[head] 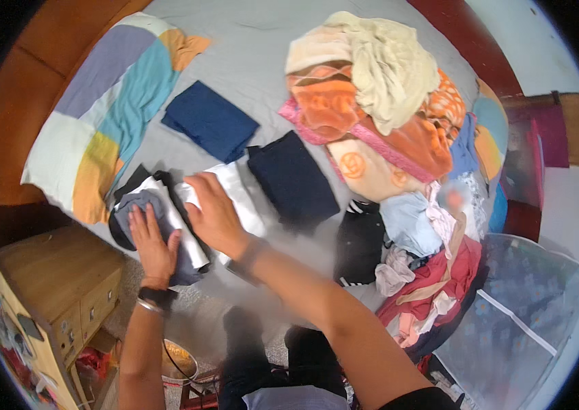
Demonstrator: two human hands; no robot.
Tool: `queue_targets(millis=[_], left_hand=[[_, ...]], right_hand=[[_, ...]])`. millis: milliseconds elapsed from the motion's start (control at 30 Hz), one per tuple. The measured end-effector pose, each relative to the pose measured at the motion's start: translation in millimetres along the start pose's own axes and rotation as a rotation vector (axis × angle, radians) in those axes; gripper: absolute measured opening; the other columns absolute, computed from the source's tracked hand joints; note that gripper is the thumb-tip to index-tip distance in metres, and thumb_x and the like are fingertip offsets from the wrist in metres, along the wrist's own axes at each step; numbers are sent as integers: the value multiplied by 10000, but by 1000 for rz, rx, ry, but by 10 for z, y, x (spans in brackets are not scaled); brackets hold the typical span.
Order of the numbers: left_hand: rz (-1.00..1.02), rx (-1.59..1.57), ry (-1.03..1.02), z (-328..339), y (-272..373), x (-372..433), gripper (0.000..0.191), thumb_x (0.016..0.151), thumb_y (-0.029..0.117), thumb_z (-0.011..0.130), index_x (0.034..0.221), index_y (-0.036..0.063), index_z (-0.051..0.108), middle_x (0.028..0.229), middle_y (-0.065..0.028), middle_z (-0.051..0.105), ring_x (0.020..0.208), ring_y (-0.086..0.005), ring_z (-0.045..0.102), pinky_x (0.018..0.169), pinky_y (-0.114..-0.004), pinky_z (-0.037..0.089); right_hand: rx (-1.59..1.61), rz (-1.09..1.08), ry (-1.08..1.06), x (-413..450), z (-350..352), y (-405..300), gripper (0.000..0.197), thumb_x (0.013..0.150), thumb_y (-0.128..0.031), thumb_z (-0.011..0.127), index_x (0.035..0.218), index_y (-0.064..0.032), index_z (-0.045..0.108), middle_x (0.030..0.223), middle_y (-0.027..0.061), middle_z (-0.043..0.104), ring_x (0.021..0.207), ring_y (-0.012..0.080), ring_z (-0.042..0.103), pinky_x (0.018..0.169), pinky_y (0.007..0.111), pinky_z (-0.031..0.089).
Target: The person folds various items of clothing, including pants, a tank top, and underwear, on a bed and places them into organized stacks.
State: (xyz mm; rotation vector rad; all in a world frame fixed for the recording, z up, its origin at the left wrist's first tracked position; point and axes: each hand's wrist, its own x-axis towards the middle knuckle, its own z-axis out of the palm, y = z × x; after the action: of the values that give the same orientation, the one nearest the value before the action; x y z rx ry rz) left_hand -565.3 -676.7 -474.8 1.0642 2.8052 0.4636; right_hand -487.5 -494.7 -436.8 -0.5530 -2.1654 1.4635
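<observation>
My left hand point(151, 246) presses flat, fingers spread, on a grey folded garment point(183, 271). That garment tops a small pile with a white cloth point(193, 245) and black cloth point(138, 175) showing at its edges. My right hand point(215, 218) hangs over a white folded garment point(248, 210) just right of the pile. Its thumb stands apart from the fingers, nothing is seen held, and I cannot tell whether it touches the cloth. Beyond lies a folded navy garment point(212, 120); a dark folded garment point(294, 179) is to the right.
A pillow point(110, 97) rests at the bed's left. Blankets point(386, 66) are heaped at far right, with loose clothes point(453, 271) nearer me. A black garment with white stripes point(358, 241) lies beside them. A wooden cabinet point(59, 266) stands lower left, a bucket point(179, 359) by my legs.
</observation>
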Motion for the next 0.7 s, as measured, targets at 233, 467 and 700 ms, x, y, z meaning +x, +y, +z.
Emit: queue_targets(millis=[233, 467, 700], left_hand=[[5, 261, 54, 725, -501, 78, 869, 887, 492, 637, 1539, 55, 264, 1621, -219, 136, 1486, -418, 141, 1185, -536, 143], [-35, 436, 11, 564, -394, 123, 824, 934, 504, 577, 1545, 61, 247, 1611, -223, 168, 1470, -423, 187, 1170, -540, 181], [166, -113, 39, 435, 1084, -502, 665, 950, 159, 617, 1501, -14, 286, 1544, -227, 311, 1432, -378, 292, 1168, -434, 233]], right_hand=[[-255, 506, 460, -1445, -2125, 589, 441, 814, 18, 653, 1237, -5, 531, 1168, 159, 532, 998, 256, 570, 869, 343, 487], [-670, 826, 1091, -4025, -4113, 1191, 574, 808, -53, 719, 1322, 37, 481, 1219, 184, 518, 1065, 308, 539, 976, 391, 436], [-718, 1450, 1487, -5479, -5228, 1324, 1066, 627, -325, 881, 1502, -114, 311, 1395, 296, 444, 1315, 452, 411, 1085, 489, 380]])
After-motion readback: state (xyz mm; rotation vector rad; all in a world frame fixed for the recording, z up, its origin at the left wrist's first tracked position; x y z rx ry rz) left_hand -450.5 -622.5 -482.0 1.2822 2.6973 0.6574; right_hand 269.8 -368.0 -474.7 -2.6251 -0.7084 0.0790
